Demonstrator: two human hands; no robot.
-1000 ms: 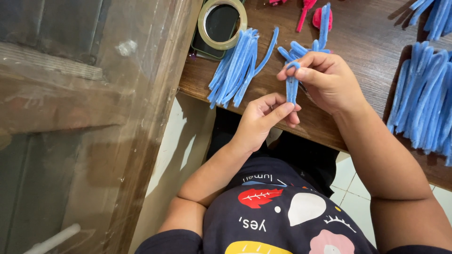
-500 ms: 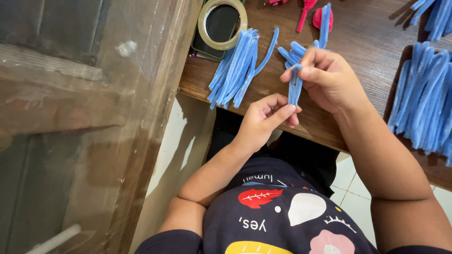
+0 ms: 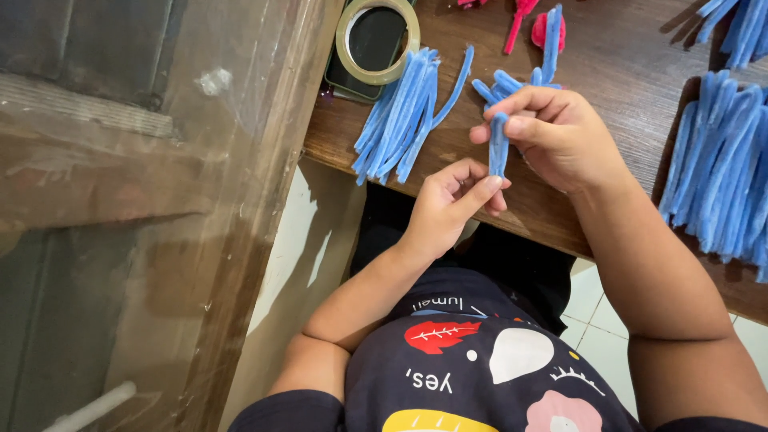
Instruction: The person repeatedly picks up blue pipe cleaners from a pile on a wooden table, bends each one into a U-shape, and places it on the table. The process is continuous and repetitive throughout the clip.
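Observation:
My right hand (image 3: 560, 136) pinches a small bunch of blue fuzzy pipe cleaners (image 3: 498, 144), folded so a looped end hangs down below the fingers while other ends stick up past the knuckles. My left hand (image 3: 452, 204) grips the lower end of that same bunch between thumb and fingertips, just over the near edge of the brown wooden table (image 3: 608, 72). A loose pile of blue pipe cleaners (image 3: 404, 112) lies on the table left of both hands.
A larger heap of blue pipe cleaners (image 3: 724, 172) lies at the right. A roll of clear tape (image 3: 378, 30) rests on a dark flat object at the back. Pink pipe-cleaner pieces (image 3: 532, 24) lie at the far edge. A plastic-wrapped wooden panel (image 3: 160, 200) fills the left.
Both hands stay on the bunch. My right hand's fingers have shifted slightly around the top of it, and the bunch hangs a little straighter.

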